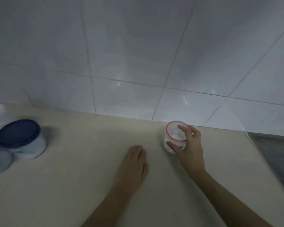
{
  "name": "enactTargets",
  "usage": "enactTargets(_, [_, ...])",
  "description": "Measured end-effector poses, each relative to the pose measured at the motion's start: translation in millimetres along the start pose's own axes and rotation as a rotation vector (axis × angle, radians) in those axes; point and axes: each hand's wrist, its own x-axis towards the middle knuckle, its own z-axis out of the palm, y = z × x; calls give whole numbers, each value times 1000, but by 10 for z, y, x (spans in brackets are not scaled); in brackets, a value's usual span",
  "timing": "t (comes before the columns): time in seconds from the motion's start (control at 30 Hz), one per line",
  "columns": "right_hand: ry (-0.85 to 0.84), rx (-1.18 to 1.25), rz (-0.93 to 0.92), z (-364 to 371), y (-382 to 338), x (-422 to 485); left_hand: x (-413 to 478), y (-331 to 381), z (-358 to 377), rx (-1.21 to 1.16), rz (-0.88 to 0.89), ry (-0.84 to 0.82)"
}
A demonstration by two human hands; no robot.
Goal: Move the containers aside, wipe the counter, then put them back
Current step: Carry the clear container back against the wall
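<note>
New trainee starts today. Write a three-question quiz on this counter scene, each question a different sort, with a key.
1. True or false: the left hand lies flat on the counter.
2. Which hand grips the red-rimmed container? A) left B) right C) neither
3. Fill in: the lid of the white tub at the left is dark ____.

Key: 1 true; 2 B, the right hand wraps its side; 3 blue.

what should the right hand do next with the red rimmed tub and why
Probably close the grip and lift: the right hand has its fingers and thumb around the red-rimmed tub, which stands alone by the wall, while the blue-lidded containers sit grouped at far left.
</note>
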Motion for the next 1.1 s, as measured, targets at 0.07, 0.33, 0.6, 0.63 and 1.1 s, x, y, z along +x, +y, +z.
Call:
enactTargets(0.07, [36,-17,43,-80,218,191,99,28,87,11,-15,-24])
enactTargets(0.33, [105,-4,110,-244,856,807,174,52,186,32,-11,-11])
enactTargets(0.6, [96,1,91,-234,989,789,217,88,160,-3,-41,-19])
enactTargets(0.63, [89,-6,95,-245,983,792,216,89,160,2,-44,-22])
enactTargets(1.1, [-97,-495,-378,-147,87,511,-48,6,-347,-83,-175,120])
